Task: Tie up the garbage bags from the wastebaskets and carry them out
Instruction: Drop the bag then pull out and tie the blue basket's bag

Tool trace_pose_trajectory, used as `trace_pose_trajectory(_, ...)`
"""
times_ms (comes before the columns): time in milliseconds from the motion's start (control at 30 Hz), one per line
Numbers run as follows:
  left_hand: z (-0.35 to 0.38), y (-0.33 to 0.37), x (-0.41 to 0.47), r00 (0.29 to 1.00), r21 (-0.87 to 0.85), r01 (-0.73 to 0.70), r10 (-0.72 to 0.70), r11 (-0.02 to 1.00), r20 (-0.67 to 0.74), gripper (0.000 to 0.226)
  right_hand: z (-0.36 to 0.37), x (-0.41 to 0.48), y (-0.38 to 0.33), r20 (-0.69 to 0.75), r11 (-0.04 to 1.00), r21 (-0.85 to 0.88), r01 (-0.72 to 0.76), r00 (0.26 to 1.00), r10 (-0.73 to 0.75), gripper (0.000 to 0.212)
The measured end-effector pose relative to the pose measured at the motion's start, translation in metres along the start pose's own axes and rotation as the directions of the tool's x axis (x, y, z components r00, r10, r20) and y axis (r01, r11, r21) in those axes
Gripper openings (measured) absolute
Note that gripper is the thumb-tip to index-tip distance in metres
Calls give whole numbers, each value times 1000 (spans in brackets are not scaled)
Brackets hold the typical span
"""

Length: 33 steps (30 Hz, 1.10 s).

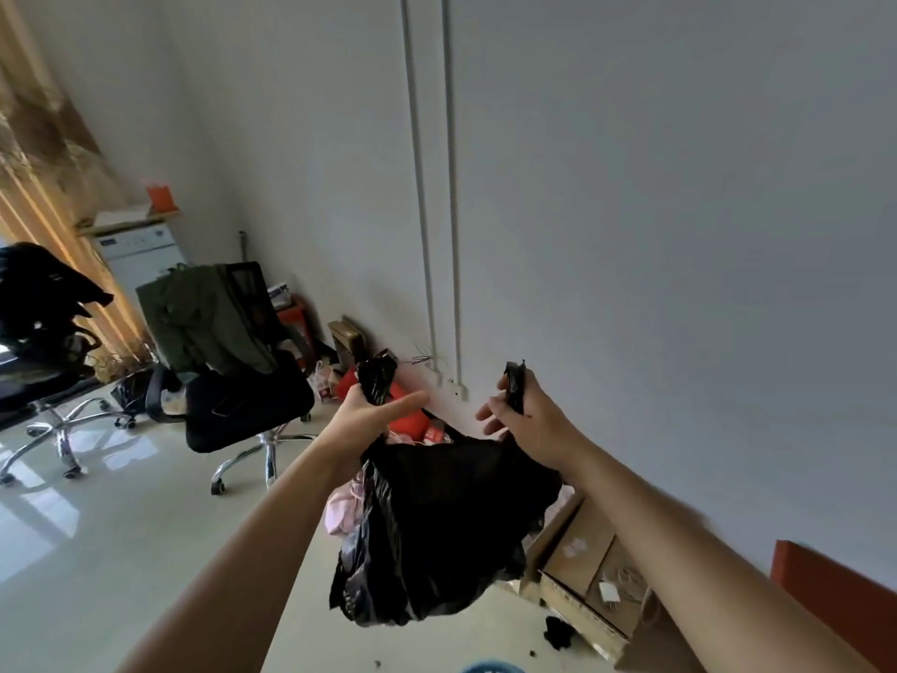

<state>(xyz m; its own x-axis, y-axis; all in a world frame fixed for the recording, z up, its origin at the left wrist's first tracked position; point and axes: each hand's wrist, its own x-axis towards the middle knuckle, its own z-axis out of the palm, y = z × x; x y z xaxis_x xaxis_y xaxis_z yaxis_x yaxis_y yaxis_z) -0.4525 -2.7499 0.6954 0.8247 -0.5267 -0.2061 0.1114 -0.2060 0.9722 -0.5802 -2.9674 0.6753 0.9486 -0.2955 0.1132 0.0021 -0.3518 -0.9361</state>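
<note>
both hands [369, 410] [529, 420] grip black bag [437, 527] — lifted

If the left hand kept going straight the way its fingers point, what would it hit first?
The left hand points its fingers rightward, toward the right hand. Across the open gap, it would probably meet that hand's fingertips or the black bag corner it grips, though depth is unclear.

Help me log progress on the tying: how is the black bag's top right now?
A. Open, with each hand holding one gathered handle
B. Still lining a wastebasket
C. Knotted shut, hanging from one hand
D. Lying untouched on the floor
A: the left hand and right hand each hold a separate handle of the bag, whose mouth gapes between them, unknotted, and the bag hangs above the floor.
</note>
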Motion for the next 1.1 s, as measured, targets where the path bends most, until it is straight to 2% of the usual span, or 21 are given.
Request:
trace_pose_trajectory(67,-1,-7,6,998,118,-57,56,991,10,36,-5,5,-6,-36,1000,8,17,999,-16,20)
trace_pose_trajectory(100,0,-7,7,996,163,-78,85,984,-40,16,-8,7,-7,-55,1000,-12,11,998,-11,24)
trace_pose_trajectory(133,0,-8,8,989,149,-101,115,984,-89,8,-12,9,-7,-75,999,-43,-8,997,5,26)
trace_pose_trajectory(233,2,-6,8,976,-108,-113,91,988,-196,41,-24,11,-4,-178,979,-179,-95,982,63,30)
trace_pose_trajectory(267,2,-4,9,974,-146,-120,88,982,-209,49,-28,11,-4,-216,966,-229,-122,974,72,34)
trace_pose_trajectory(400,3,-3,12,987,-273,-108,71,956,-142,52,-39,19,-20,-357,925,-346,-157,934,26,50)
trace_pose_trajectory(433,5,-6,13,988,-207,-128,107,970,-107,54,-42,22,-27,-386,886,-436,-156,922,-28,52)
trace_pose_trajectory(500,10,-15,13,981,165,-188,195,968,-22,73,-48,25,-46,-395,831,-538,-143,914,-98,54)
trace_pose_trajectory(567,18,-27,12,978,560,-194,200,805,53,105,-50,29,-65,-361,910,-407,-82,929,-77,52)
trace_pose_trajectory(633,29,-32,8,974,695,-220,191,685,120,118,-48,30,-83,-300,991,-131,-35,954,-6,46)
trace_pose_trajectory(700,42,-38,8,963,747,-268,165,609,211,107,-43,31,-95,-206,992,121,-31,977,56,40)
trace_pose_trajectory(733,47,-40,10,957,782,-290,141,552,255,85,-42,31,-97,-174,979,202,-33,982,69,37)
trace_pose_trajectory(767,52,-41,12,953,810,-300,128,504,273,54,-41,31,-97,-154,968,250,-31,986,71,35)
trace_pose_trajectory(800,55,-42,12,953,805,-301,138,511,269,26,-42,31,-96,-143,959,282,-22,988,65,32)
trace_pose_trajectory(833,58,-42,13,958,765,-285,142,578,250,18,-43,31,-94,-139,948,318,-7,989,54,28)
trace_pose_trajectory(900,62,-40,14,970,625,-234,138,745,199,22,-52,28,-89,-135,916,399,38,991,18,22)
trace_pose_trajectory(967,64,-33,11,973,460,-205,127,864,195,17,-62,23,-82,-163,900,430,72,987,-1,37)
trace_pose_trajectory(1033,63,-27,8,977,300,-147,91,942,192,16,-68,16,-68,-253,936,342,82,967,8,60)
trace_pose_trajectory(1100,63,-24,6,983,177,-92,60,980,175,18,-66,5,-48,-385,993,105,44,923,0,77)
